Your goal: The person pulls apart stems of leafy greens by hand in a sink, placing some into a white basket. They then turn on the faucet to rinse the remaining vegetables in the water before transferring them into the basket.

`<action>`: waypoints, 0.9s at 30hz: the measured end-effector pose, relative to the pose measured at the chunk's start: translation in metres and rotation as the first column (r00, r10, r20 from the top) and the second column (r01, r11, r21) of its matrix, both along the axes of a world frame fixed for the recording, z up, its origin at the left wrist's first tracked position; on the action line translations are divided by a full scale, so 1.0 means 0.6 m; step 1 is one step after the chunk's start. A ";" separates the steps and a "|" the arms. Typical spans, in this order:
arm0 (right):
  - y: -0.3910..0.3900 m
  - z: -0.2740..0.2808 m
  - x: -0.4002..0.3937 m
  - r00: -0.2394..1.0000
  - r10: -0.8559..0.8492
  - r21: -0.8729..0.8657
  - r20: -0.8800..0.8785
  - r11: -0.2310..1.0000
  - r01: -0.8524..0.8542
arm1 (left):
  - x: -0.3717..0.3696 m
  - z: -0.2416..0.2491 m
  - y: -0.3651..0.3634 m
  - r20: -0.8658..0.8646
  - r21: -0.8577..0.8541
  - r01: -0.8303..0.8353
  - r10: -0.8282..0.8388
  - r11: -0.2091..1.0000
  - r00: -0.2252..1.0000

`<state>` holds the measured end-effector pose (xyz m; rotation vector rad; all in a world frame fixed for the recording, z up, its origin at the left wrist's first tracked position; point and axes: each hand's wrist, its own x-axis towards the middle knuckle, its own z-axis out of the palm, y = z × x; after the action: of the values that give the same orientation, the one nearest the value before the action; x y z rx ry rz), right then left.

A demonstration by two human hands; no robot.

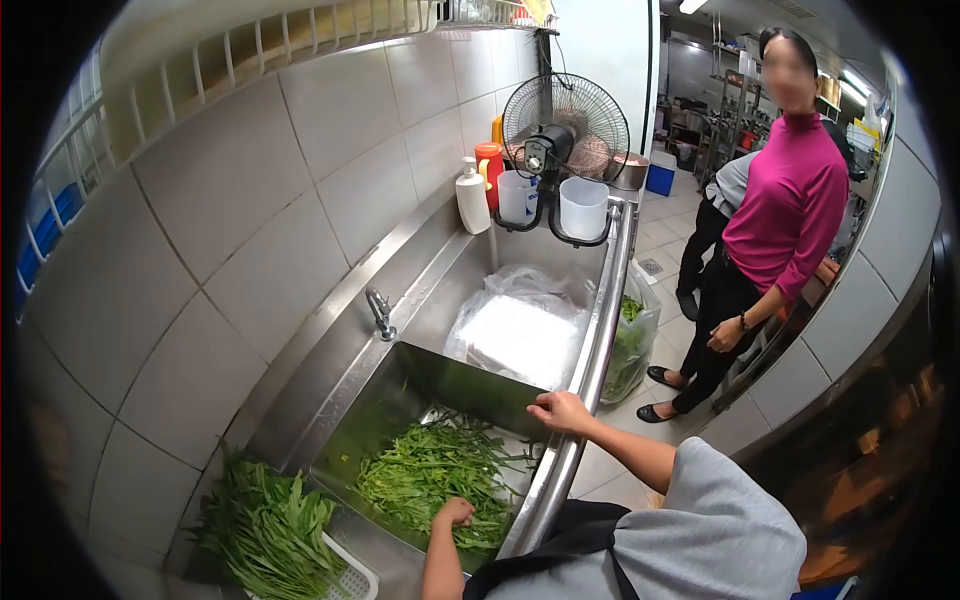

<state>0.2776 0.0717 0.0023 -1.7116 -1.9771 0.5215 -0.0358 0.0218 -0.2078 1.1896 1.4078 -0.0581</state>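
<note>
My left hand [456, 512] is low over a heap of long-stemmed leafy greens [415, 475] in the near sink basin [440, 370]. Its fingers are curled in, and what they hold, if anything, is hidden. At the basin's right end my right hand [562, 412] has its fingers closed at the sink rim [585, 385]. A second pile of leafy greens [265, 525] lies in a white perforated basket [355, 580] left of the basin.
Clear plastic bags [520, 320] lie in the far basin, past a tap [380, 312]. A pump bottle [472, 195], plastic jugs [583, 208] and a fan [565, 130] stand beyond. A bag of greens [630, 345] is on the floor. A person in pink [785, 205] stands at right, another behind.
</note>
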 end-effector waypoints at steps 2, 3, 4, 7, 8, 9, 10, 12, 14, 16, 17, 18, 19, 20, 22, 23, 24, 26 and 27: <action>0.004 -0.009 0.004 0.996 -0.026 0.024 -0.084 0.999 0.028 | 0.004 0.001 -0.003 0.011 -0.015 -0.020 0.020 1.000 1.000; 0.006 -0.010 0.004 0.997 -0.026 0.028 -0.076 0.999 0.028 | 0.008 0.014 -0.002 0.029 -0.029 -0.037 0.038 0.999 0.999; 0.005 -0.014 0.004 0.996 -0.032 0.017 -0.079 0.999 0.034 | 0.008 0.025 -0.006 0.025 -0.040 -0.031 0.032 0.999 0.999; 0.008 -0.005 0.005 0.999 -0.028 -0.019 -0.030 0.999 0.028 | 0.019 0.055 0.002 0.018 0.143 -0.108 0.107 0.984 0.994; 0.005 -0.004 0.003 0.999 -0.032 -0.034 -0.026 0.999 0.031 | 0.017 0.057 0.001 -0.008 0.175 -0.093 0.096 0.980 0.995; 0.005 -0.002 0.003 0.999 -0.037 -0.041 -0.036 0.999 0.036 | 0.017 0.065 0.006 -0.081 0.191 -0.058 0.075 0.980 0.994; 0.004 -0.001 0.003 0.998 -0.038 -0.052 -0.047 0.998 0.035 | 0.016 0.072 0.008 -0.156 0.201 -0.026 0.058 0.979 0.986; 0.008 -0.013 0.005 0.995 -0.043 0.001 -0.087 0.999 0.043 | 0.014 0.061 0.009 -0.089 0.236 -0.091 0.115 0.967 0.989; 0.015 -0.019 0.004 0.989 -0.052 -0.047 -0.136 0.998 0.046 | 0.016 0.050 0.000 -0.080 0.388 -0.133 0.177 0.912 0.981; 0.039 -0.031 0.015 0.882 -0.126 -0.260 -0.453 0.966 0.004 | 0.011 0.025 -0.001 0.026 0.365 -0.230 0.237 0.902 0.971; 0.059 -0.027 0.029 0.791 -0.118 -0.304 -0.601 0.948 -0.089 | 0.004 -0.020 0.003 0.006 0.409 -0.201 0.218 0.890 0.976; 0.076 -0.011 0.044 0.670 -0.095 -0.243 -0.736 0.961 -0.130 | 0.004 -0.021 0.001 -0.031 0.385 -0.202 0.231 0.901 0.972; 0.098 0.004 0.066 0.709 -0.051 -0.137 -0.703 0.988 -0.064 | 0.003 -0.027 0.001 -0.003 0.337 -0.212 0.226 0.917 0.974; 0.111 0.023 0.084 0.567 0.035 0.013 -0.823 0.999 -0.042 | 0.001 -0.034 -0.001 0.000 0.344 -0.177 0.189 0.922 0.982; 0.139 0.102 0.115 0.287 -0.072 -0.059 -0.955 0.997 0.052 | 0.011 0.000 -0.007 -0.140 0.392 -0.047 0.110 0.919 0.984; 0.135 0.145 0.122 0.110 -0.033 -0.040 -0.993 0.998 -0.055 | 0.014 0.012 -0.009 -0.088 0.270 -0.097 0.125 0.958 0.988; 0.135 0.180 0.122 -0.080 -0.014 -0.002 -0.997 0.988 -0.156 | 0.014 -0.003 -0.013 -0.081 0.354 -0.065 0.099 0.933 0.992; 0.133 0.211 0.110 -0.095 0.084 0.099 -0.992 0.981 -0.164 | 0.014 -0.014 -0.009 -0.082 0.366 -0.037 0.072 0.930 0.994; 0.133 0.210 0.112 -0.126 0.084 0.109 -0.988 0.973 -0.204 | 0.016 -0.021 -0.014 -0.073 0.328 -0.037 0.064 0.944 0.995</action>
<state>0.3447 0.1512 0.1283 -0.4583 -0.8229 1.4648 -0.0263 0.0131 -0.2207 1.4352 1.5615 0.1704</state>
